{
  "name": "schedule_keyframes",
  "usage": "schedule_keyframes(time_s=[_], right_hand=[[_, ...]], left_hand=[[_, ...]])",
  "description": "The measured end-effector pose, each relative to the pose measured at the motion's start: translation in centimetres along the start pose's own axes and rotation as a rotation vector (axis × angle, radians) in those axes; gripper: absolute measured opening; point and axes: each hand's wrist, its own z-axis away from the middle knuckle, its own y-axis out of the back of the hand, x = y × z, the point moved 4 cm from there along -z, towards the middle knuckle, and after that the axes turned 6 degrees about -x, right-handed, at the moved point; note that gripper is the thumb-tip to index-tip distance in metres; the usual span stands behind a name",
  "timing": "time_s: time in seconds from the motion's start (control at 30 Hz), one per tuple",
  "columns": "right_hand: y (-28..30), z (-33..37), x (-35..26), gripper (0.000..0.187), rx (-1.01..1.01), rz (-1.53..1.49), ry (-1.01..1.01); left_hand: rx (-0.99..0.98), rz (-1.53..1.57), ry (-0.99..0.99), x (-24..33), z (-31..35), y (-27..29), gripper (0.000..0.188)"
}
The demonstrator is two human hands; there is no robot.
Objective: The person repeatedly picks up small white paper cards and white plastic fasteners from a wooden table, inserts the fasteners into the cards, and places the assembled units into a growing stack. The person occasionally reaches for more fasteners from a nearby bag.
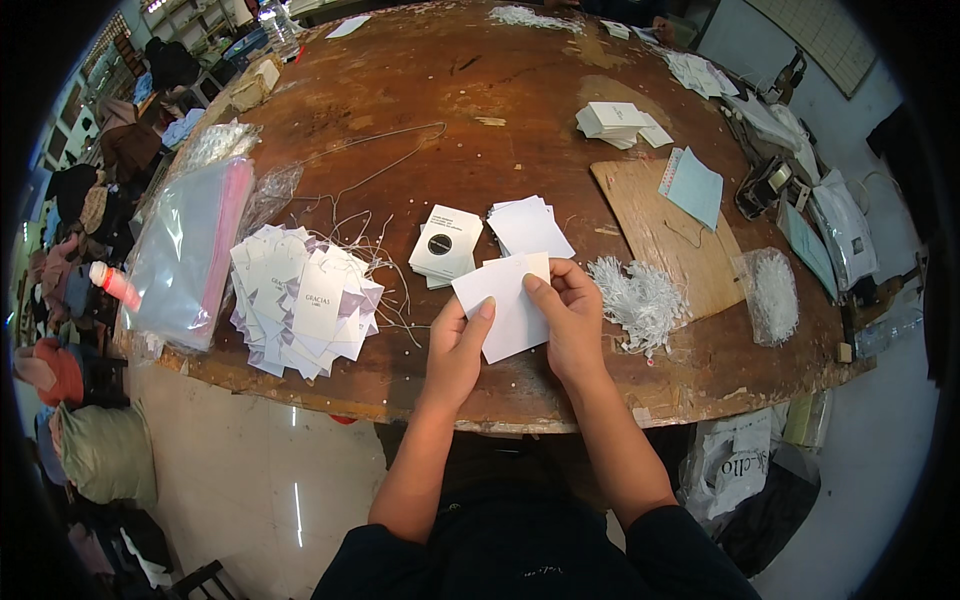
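Observation:
Between my hands, above the table's front edge, are blank white cards [512,322], overlapping at a slight angle. My left hand [458,350] grips their left side with the thumb on top. At the upper right corner, my right hand [568,315] pinches them, its thumb on the face. Just beyond lie a stack of printed cards with a black circle [440,245] and a stack of plain white cards [530,228]. A heap of strung white hang tags [305,300] spreads out to the left. White tag strings [640,305] lie bundled to the right of my right hand.
Clear plastic bags [190,250] and a pink-and-white bottle [115,285] sit at the left edge. A wooden board [665,240] carries a light blue card [693,188]. Farther right is a bagged string bundle [772,297]. More white cards [612,123] are stacked behind the board.

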Motion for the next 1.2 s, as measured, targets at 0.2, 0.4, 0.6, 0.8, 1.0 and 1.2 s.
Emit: schedule_keyframes(time_s=[0.2, 0.4, 0.6, 0.8, 1.0, 1.2], right_hand=[[0.3, 0.4, 0.2, 0.016, -0.067, 0.024, -0.028], [4.9, 2.0, -4.8, 0.009, 0.22, 0.914, 0.428], [10.9, -1.7, -6.2, 0.01, 0.246, 1.667, 0.36], [12.5, -2.2, -4.8, 0.009, 0.26, 1.641, 0.318], [13.8, -0.9, -7.0, 0.01, 0.366, 0.578, 0.418], [12.1, 0.9, -10.7, 0.01, 0.38, 0.52, 0.435]], left_hand=[[0.068, -0.126, -0.073, 0.4, 0.2, -0.2, 0.032], [0.103, -0.164, -0.035, 0.0, 0.5, -0.1, 0.031], [0.1, -0.236, 0.004, -0.6, 0.5, -0.3, 0.031], [0.103, -0.261, 0.061, -0.9, 0.5, -0.1, 0.032], [0.085, -0.228, 0.01, -0.8, 0.6, -0.4, 0.03], [0.05, -0.231, 0.015, -0.5, 0.2, -0.6, 0.034]])
